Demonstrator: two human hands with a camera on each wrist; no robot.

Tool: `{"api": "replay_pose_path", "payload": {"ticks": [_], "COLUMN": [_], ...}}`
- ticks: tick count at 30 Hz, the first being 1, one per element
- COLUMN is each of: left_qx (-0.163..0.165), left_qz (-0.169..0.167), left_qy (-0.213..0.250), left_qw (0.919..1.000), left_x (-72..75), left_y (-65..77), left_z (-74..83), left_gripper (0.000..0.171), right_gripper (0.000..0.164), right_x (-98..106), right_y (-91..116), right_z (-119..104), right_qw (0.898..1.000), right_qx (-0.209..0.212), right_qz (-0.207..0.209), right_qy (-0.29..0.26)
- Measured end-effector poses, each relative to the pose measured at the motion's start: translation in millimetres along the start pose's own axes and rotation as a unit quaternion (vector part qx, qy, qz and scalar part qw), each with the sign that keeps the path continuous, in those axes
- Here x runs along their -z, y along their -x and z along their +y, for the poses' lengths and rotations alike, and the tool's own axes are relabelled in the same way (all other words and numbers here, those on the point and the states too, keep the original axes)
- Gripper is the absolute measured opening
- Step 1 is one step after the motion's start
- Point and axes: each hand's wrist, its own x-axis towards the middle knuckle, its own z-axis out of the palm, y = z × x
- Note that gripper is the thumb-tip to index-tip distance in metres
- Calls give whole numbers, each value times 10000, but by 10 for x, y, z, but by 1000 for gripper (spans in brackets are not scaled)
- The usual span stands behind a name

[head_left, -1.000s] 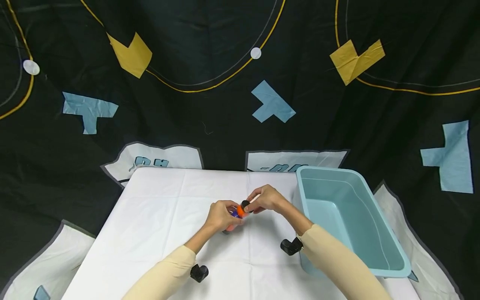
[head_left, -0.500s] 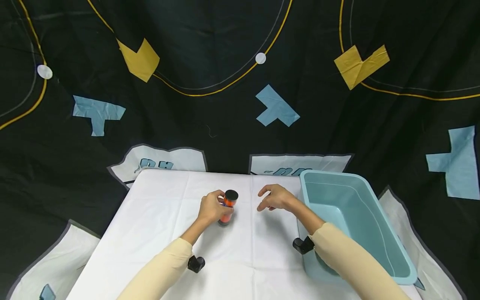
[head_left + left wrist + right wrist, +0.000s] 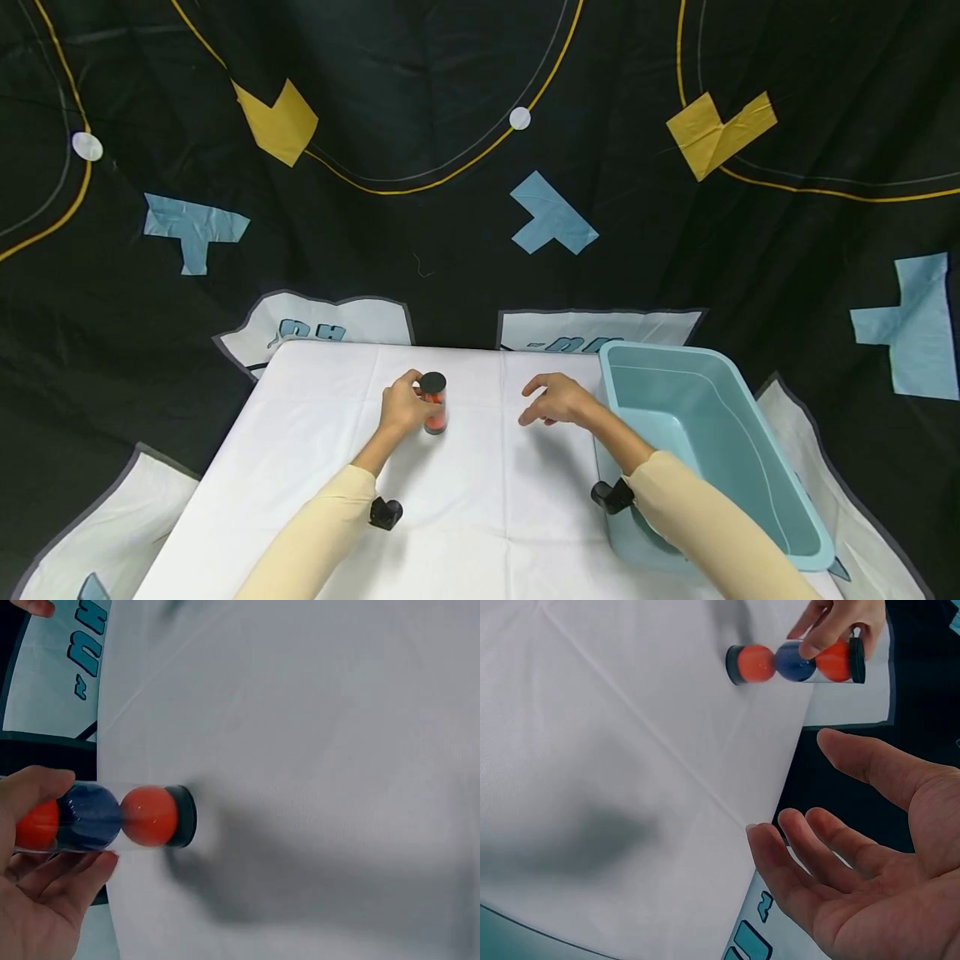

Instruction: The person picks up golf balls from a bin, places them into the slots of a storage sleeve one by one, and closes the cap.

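A clear tube [image 3: 435,404] with black end caps stands upright near the middle of the table, gripped by my left hand [image 3: 405,407] between thumb and fingers. Inside the tube, the right wrist view shows a blue ball [image 3: 795,661] between two orange balls. In the left wrist view the black bottom cap [image 3: 182,817] is right at the tabletop, and the fingers hide the tube's upper part. My right hand [image 3: 557,400] hovers to the right of the tube, apart from it, fingers relaxed and holding nothing.
A light blue plastic tub [image 3: 611,433] stands at the table's right side, under the right forearm. White cloth covers the table [image 3: 315,433]. Behind it hangs a black curtain [image 3: 420,250] with yellow and blue shapes.
The tube, tilted between both hands a second ago, is upright now. My right hand has let go and drawn back right; my left hand has carried the tube leftward.
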Motion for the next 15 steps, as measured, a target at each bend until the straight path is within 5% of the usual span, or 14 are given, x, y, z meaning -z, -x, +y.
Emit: {"api": "replay_pose_path", "payload": {"ticks": [8,12,15], "left_qx": [-232,-336,-419], "left_qz": [-579,-919,-691], "left_qy": [-664,-981,-1290], "left_qw": [9958,9904,9883], "left_x": [151,385,604], "left_y": [-54,-43,-56], "left_z": [-5,10,26], "left_gripper": [48,49,43], "right_gripper": [47,41,39], "right_x": [88,229,378], "right_y": [22,88,151], "right_z": [-35,-65,-67], "right_qw": [9991,9956,9891], "right_qx": [67,309,536], "right_qz": [314,820,1310], "right_qy": [268,321,413]}}
